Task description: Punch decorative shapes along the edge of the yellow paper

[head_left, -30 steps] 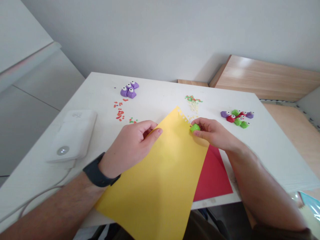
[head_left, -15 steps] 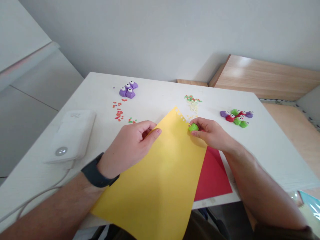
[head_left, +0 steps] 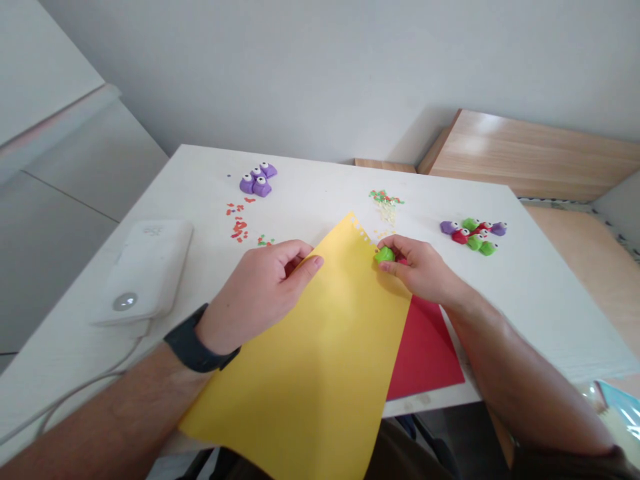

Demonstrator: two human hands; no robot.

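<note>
My left hand (head_left: pixel 277 290) pinches the left edge of a yellow sheet of paper (head_left: pixel 330 353) between thumb and fingers. A row of small notches runs along the sheet's upper right edge. At the end of that row, my right hand (head_left: pixel 417 267) grips a small green craft punch (head_left: pixel 385 255), which sits over the paper's edge. The punch's far side and some of my fingers are hidden. Beneath the yellow sheet, a red sheet of paper (head_left: pixel 425 350) shows on the right.
Purple punches with eyes (head_left: pixel 257 181) stand at the back left; several mixed punches (head_left: pixel 473 235) sit at the right. Red paper bits (head_left: pixel 239 231), green-and-red bits (head_left: pixel 384 197) and pale bits (head_left: pixel 387 212) lie scattered. A white device (head_left: pixel 145 270) with a cable is at the left.
My right hand and the green punch have shifted very slightly left along the paper's edge. The left hand keeps its hold, nearly still.
</note>
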